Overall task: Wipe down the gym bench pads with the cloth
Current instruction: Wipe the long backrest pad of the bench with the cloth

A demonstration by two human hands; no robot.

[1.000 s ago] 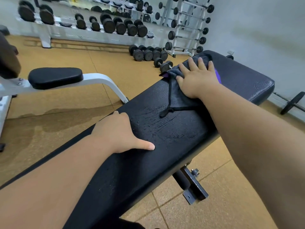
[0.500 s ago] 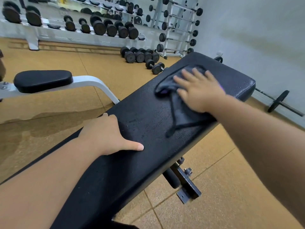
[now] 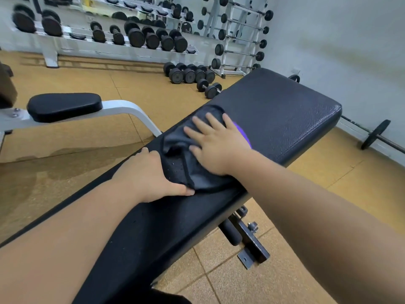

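Observation:
A long black bench pad (image 3: 285,110) runs from the bottom left to the upper right. A dark grey cloth (image 3: 175,139) with a purple edge lies bunched on its middle. My right hand (image 3: 217,143) presses flat on the cloth, fingers spread. My left hand (image 3: 149,174) rests on the pad's left edge just beside the cloth, thumb touching the cloth's near hem. Small droplets show on the pad between the two hands.
A second black pad (image 3: 63,106) on a white frame (image 3: 131,108) stands to the left. Dumbbell racks (image 3: 122,40) line the far wall, loose dumbbells (image 3: 190,75) lie on the floor. A barbell (image 3: 374,134) lies by the right wall. The bench's metal foot (image 3: 252,249) sticks out below.
My right hand has dragged the cloth down the pad toward me, from the far end to the middle, until it meets my left hand. The left hand has stayed put.

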